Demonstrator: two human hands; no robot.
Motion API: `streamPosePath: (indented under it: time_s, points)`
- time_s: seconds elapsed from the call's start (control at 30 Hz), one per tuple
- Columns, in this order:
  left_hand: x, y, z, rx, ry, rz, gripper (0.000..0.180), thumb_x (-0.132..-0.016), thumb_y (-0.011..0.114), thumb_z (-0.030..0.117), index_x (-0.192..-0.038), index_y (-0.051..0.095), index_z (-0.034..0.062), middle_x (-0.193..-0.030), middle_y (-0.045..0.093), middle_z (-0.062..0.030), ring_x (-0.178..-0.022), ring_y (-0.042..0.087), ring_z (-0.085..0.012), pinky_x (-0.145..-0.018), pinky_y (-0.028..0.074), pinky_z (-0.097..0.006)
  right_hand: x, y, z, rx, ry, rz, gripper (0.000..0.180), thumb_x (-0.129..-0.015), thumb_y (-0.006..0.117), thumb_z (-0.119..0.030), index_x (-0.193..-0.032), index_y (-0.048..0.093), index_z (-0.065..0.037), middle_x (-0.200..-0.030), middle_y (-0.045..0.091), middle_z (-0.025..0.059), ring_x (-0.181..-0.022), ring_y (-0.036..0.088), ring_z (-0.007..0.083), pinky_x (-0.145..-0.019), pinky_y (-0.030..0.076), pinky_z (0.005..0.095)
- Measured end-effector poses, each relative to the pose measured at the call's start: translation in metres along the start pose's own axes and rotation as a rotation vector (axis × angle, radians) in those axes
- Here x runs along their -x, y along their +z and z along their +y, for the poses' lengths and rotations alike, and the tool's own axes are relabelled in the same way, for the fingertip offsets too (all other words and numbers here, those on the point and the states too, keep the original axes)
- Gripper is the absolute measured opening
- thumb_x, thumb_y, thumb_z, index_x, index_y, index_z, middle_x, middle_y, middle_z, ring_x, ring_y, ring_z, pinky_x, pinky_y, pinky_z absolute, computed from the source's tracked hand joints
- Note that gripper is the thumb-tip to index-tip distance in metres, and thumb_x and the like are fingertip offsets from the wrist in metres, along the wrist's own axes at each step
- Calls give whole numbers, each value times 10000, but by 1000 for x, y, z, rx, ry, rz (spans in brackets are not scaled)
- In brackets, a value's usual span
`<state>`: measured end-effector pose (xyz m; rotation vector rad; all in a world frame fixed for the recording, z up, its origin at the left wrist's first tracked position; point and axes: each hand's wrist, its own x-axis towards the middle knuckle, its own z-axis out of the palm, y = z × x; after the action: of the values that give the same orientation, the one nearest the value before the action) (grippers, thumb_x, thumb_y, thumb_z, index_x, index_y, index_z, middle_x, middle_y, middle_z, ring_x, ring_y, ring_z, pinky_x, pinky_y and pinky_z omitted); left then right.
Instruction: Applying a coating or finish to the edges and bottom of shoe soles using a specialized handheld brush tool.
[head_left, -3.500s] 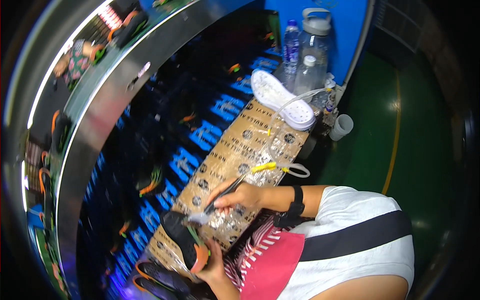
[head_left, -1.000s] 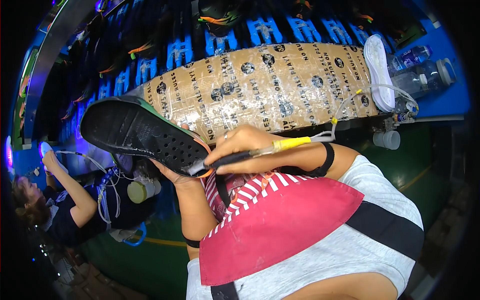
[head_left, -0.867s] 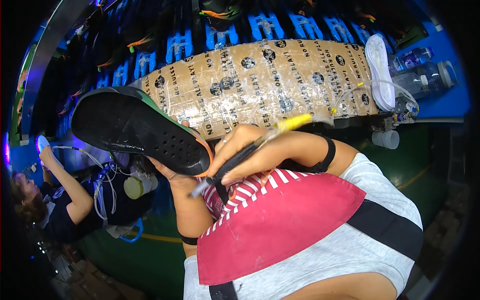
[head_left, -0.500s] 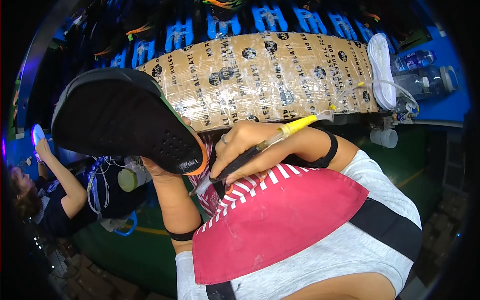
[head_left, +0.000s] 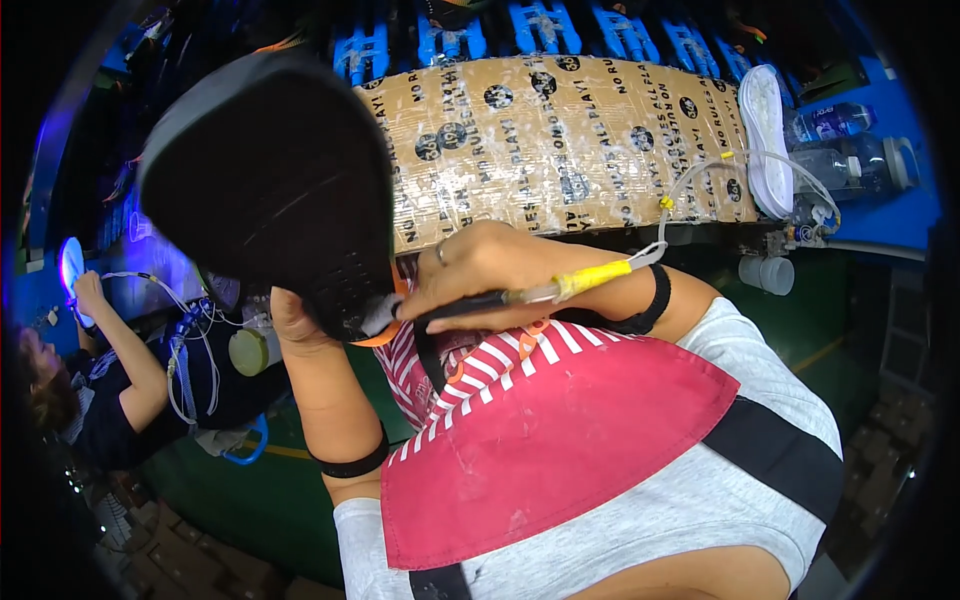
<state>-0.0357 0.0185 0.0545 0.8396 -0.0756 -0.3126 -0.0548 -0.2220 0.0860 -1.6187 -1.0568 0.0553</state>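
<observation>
While gripping a dark-handled brush (head_left: 480,303) in the closed right hand (head_left: 465,265), supports a black shoe (head_left: 265,170) from beneath with the left hand (head_left: 297,320), far fingers hidden, curl impossible to tell. Lies at 10 o'clock from the right hand, runs lengthwise 11 to 5, sits nearer the left; appears to meet the bristles at its 5 o'clock end. Beyond, at 1 o'clock, cardboard (head_left: 550,120); at 2, a white sole (head_left: 764,145).

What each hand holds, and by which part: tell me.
Left hand: black shoe, near its narrower, perforated end. Right hand: brush, by its black handle.
</observation>
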Motion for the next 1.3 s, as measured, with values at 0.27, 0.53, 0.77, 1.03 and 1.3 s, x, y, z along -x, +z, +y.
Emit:
streamPosePath:
  time_s: [0.27,0.53,0.77,1.03,1.3]
  points:
    - [-11,20,17,-218,-187,-143,504,-810,594,266,-1148,468,-85,-1100,561,-178,-967,582,-251,-848,462,-332,4,-9,1,-166,-50,-91,200,-745,665,-93,-945,649,-80,-708,596,98,-602,582,233,-508,426,317]
    - [-22,33,24,-398,-418,-229,442,-894,477,186,-1232,403,-90,-1120,549,-155,-966,561,-169,-841,441,-268,2,-7,4,17,-99,-163,214,-718,663,-59,-931,645,-71,-689,576,92,-615,586,239,-533,445,310]
    - [-24,44,22,-415,-485,-204,424,-901,466,189,-1223,421,-84,-1108,556,-138,-968,556,-156,-837,440,-261,2,-3,6,-96,-145,-45,198,-716,664,-58,-911,642,-36,-708,589,101,-646,598,250,-570,455,326]
    - [-20,37,21,-505,-535,-148,436,-904,474,225,-1244,424,-45,-1055,586,-109,-904,580,-142,-793,463,-248,8,-8,8,-7,-72,-249,194,-720,658,-75,-913,644,-59,-708,584,100,-624,582,255,-538,444,330]
    - [-24,11,11,-273,-460,45,374,-932,403,263,-1157,491,-23,-1022,605,-127,-862,618,-186,-757,506,-284,15,-18,7,-26,-77,-142,203,-701,681,-63,-902,649,-54,-681,598,100,-600,582,252,-536,450,315]
